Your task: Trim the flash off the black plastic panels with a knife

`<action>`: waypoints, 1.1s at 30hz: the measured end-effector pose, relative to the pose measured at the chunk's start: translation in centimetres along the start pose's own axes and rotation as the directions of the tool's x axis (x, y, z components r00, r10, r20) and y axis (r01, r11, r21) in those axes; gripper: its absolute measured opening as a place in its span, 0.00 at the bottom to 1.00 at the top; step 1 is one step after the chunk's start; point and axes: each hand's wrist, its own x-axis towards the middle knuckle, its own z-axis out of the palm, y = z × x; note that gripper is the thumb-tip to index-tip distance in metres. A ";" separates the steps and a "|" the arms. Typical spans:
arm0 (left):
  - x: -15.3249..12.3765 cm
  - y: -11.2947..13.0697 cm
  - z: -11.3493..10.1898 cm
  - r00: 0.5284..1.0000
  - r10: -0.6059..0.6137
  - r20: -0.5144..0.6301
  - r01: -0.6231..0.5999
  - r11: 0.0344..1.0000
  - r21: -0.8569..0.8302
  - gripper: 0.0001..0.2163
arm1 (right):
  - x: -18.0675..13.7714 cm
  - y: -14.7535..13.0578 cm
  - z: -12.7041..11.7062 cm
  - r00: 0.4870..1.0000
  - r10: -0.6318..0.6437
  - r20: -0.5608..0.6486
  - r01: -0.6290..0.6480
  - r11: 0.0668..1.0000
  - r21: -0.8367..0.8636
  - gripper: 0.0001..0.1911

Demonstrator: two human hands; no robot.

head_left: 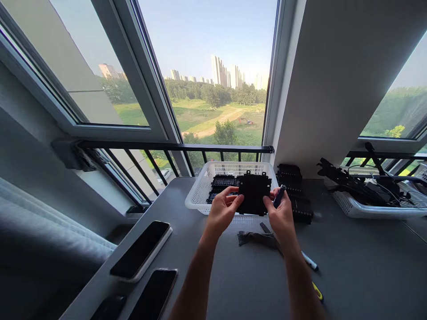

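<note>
Between my two hands I hold up a flat, square black plastic part (254, 194) with small tabs along its edges. My left hand (224, 209) pinches its left side, thumb on the near face. My right hand (279, 212) grips its right side and also has a dark blue pen-like tool (279, 196) tucked in the fingers. Just behind is a white perforated basket (196, 198), with similar black parts (223, 181) lying in it. Beneath my right hand a dark grey cloth (255, 238) lies on the grey table.
More black parts (302, 209) are stacked right of the basket. Farther right, a second white basket (362, 210) holds black pieces and cables. A marker (310, 261) and a yellow-handled tool (317, 291) lie by my right forearm. Two phones (142, 251) rest at left. A black railing (173, 146) borders the window.
</note>
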 end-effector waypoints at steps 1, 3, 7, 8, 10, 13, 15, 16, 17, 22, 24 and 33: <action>0.0 0.0 0.0 1.000 -0.007 -0.007 0.007 1.000 -0.008 0.23 | 0.0 0.1 0.0 1.000 -0.009 0.005 0.009 1.000 -0.012 0.09; 0.1 0.0 -0.1 1.000 -0.019 -0.014 0.019 0.999 -0.028 0.24 | 0.1 0.4 0.0 1.000 -0.021 0.010 0.022 0.999 -0.034 0.09; 0.1 -0.2 -0.1 1.000 -0.031 0.001 0.031 0.998 -0.059 0.26 | 0.2 0.7 -0.1 0.999 -0.038 0.012 0.039 0.997 -0.062 0.09; 0.1 -0.3 -0.2 0.999 -0.032 0.004 0.032 0.998 -0.062 0.26 | 0.2 0.7 -0.1 0.999 -0.041 0.018 0.042 0.997 -0.066 0.09; 0.1 -0.4 -0.3 0.999 -0.043 0.000 0.043 0.997 -0.060 0.26 | 0.2 0.5 -0.2 0.998 -0.045 0.035 0.047 0.996 -0.072 0.09; 0.2 -0.5 -0.4 0.998 -0.066 -0.023 0.065 0.996 -0.066 0.27 | 0.1 0.2 -0.3 0.997 -0.048 0.055 0.052 0.996 -0.074 0.09; 0.2 -0.5 -0.4 0.997 -0.073 -0.028 0.071 0.994 -0.082 0.27 | 0.1 0.0 -0.3 0.997 -0.050 0.057 0.053 0.996 -0.067 0.09; 0.2 -0.5 -0.4 0.997 -0.073 -0.031 0.070 0.994 -0.087 0.27 | 0.1 -0.2 -0.3 0.997 -0.052 0.056 0.055 0.996 -0.064 0.09; 0.2 -0.4 -0.4 0.997 -0.071 -0.035 0.067 0.994 -0.089 0.26 | 0.1 -0.2 -0.3 0.997 -0.054 0.057 0.058 0.996 -0.063 0.09; 0.1 -0.2 -0.2 0.998 -0.050 -0.037 0.047 0.997 -0.068 0.23 | 0.0 -0.5 -0.3 0.994 -0.073 0.080 0.077 0.996 -0.051 0.08; 0.0 -0.1 -0.2 0.999 -0.034 -0.014 0.033 0.998 -0.057 0.21 | 0.0 -0.5 -0.3 0.995 -0.078 0.070 0.081 0.996 -0.045 0.07; -0.3 0.2 -0.1 0.999 0.049 0.018 -0.049 0.998 -0.033 0.16 | -0.2 -0.9 -0.2 0.995 -0.091 0.035 0.094 0.992 -0.086 0.10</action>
